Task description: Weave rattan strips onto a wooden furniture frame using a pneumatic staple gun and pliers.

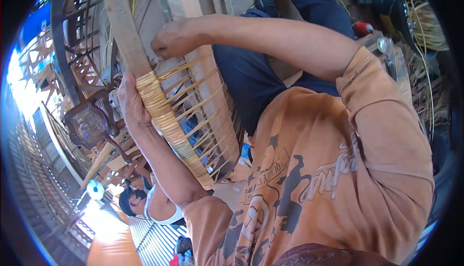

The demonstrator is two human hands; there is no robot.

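Note:
A wooden frame with two long rails lies slanting across my lap. Its left rail point(122, 26) is bound along the lower part with tight coils of rattan strip point(162, 109), and spaced strands cross from there to the wider right rail point(212, 82). My left hand point(130, 100) is closed round the outer edge of the left rail, at the upper end of the coils; its fingertips are partly hidden. Between the rails, just above the top strand, my right hand point(171, 41) is pinched closed. A pale rattan strand shows beneath its fingertips.
Dark carved chair parts point(89, 121) stand to the left. At lower left is another person point(157, 200) in a white sleeveless top and dark cap. A bundle of loose rattan point(425, 22) lies at upper right, near a red spool-like object point(363, 28).

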